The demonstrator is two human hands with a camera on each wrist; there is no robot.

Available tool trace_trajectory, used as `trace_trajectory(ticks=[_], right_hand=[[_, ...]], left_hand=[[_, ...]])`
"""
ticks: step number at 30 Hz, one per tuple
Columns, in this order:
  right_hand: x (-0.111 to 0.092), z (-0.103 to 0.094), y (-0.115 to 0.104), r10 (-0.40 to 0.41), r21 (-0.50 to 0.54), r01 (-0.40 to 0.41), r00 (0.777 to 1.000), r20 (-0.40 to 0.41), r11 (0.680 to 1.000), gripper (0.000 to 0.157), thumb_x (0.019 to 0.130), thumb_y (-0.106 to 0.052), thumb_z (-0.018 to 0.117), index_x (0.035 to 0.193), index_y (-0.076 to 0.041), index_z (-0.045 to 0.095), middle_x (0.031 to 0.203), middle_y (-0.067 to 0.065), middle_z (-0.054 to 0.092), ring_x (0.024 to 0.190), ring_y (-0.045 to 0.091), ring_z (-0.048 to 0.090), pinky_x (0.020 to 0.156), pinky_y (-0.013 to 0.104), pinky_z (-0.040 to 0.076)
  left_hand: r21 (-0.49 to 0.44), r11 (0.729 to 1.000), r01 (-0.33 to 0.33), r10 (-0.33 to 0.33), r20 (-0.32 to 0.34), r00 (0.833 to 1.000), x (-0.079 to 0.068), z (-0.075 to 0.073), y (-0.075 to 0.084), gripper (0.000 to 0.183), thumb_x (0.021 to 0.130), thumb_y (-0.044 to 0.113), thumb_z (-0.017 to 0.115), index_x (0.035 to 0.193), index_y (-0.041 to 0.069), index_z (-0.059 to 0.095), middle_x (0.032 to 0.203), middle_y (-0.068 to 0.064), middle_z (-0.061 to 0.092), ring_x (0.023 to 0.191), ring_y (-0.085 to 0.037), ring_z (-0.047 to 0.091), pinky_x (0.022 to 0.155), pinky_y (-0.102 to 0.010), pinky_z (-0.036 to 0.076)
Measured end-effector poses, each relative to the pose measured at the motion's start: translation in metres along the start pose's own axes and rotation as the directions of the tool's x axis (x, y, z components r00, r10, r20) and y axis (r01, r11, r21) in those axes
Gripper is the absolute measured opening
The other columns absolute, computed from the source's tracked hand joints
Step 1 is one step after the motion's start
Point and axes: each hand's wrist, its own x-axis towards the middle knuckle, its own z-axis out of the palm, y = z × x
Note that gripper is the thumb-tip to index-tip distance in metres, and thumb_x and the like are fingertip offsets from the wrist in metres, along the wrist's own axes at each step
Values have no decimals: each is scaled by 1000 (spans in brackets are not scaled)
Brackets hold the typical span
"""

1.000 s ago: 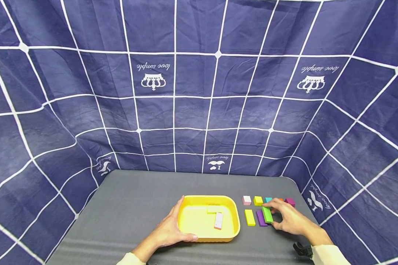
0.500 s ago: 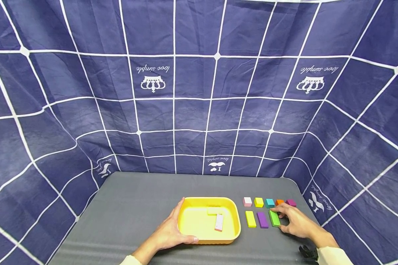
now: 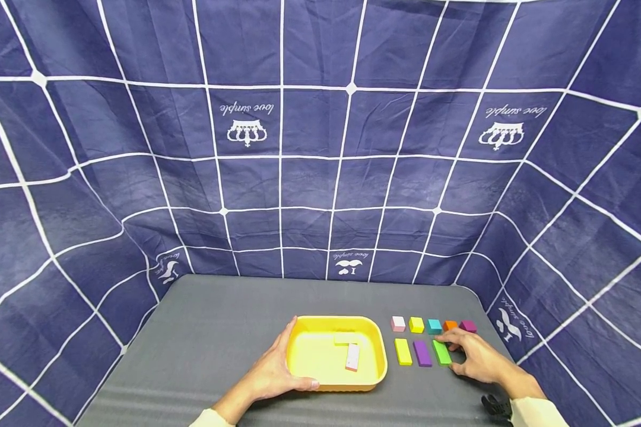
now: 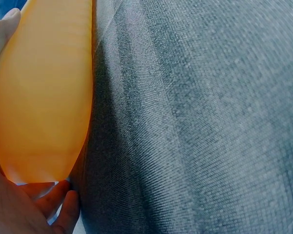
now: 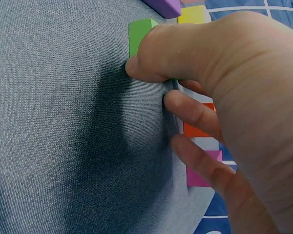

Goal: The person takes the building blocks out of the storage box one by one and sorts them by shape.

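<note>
My left hand (image 3: 269, 370) grips the left end of a yellow plastic tub (image 3: 383, 356), thumb along the near side and fingers round the far corner. In the left wrist view the tub wall (image 4: 44, 97) sits between thumb and fingers. Inside lie a pale pink block (image 3: 352, 357) and a yellow block (image 3: 344, 339). On the right, my right hand (image 3: 475, 357) pinches a long green block (image 3: 441, 352) between thumb and fingertips, down at the cloth. The right wrist view shows the thumb against the green block (image 5: 138, 36), with the other fingers spread apart.
Left of the green block lie a purple block (image 3: 422, 353) and a yellow block (image 3: 403, 351). Behind them runs a row of cubes: pink (image 3: 397, 324), yellow (image 3: 416, 324), teal (image 3: 434, 326), orange (image 3: 450, 325) and magenta (image 3: 467, 327). Blue checked cloth (image 3: 320, 178) walls the grey table (image 3: 219, 332).
My right hand has carried the green block rightward from over the purple block and lowered it beside it. Over the last half second it stays there. The left hand keeps its hold.
</note>
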Motion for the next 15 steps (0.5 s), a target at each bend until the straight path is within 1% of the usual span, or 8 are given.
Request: trace_trajectory(ticks=[5, 8, 12, 15], right_hand=[[0, 0, -2, -2, -2, 1, 1000, -10, 1000, 65, 77, -9, 99, 138, -1, 80, 125, 7, 77, 100, 1, 71, 86, 31, 62], [0, 1, -4, 0, -13, 0, 999, -32, 1000, 64, 77, -14, 102, 137, -4, 81, 125, 6, 76, 98, 0, 70, 84, 31, 61], [0, 3, -9, -12, -71, 5, 996, -93, 997, 60, 80, -21, 103, 134, -8, 82, 124, 3, 76, 94, -1, 71, 82, 32, 61], [0, 2, -16, 10, -131, -26, 992, -122, 991, 55, 82, -26, 102, 132, -12, 84, 123, 1, 76, 92, 1, 72, 81, 34, 62]], left_hand=[[9, 1000, -3, 3, -7, 1000, 1, -2, 0, 156, 68, 64, 110, 188, 19, 20, 179, -18, 51, 141, -36, 69, 110, -60, 59], [19, 1000, 9, -9, -4, 1000, 1, -2, 0, 157, 67, 66, 109, 188, 21, 20, 180, -17, 51, 140, -36, 70, 109, -61, 60], [18, 1000, 17, -17, -2, 1000, 0, -2, 0, 157, 67, 66, 109, 188, 22, 20, 180, -16, 51, 140, -37, 70, 108, -62, 60], [18, 1000, 16, -16, -1, 1000, -1, -1, 0, 157, 67, 65, 109, 188, 24, 20, 180, -16, 51, 140, -37, 70, 108, -62, 60]])
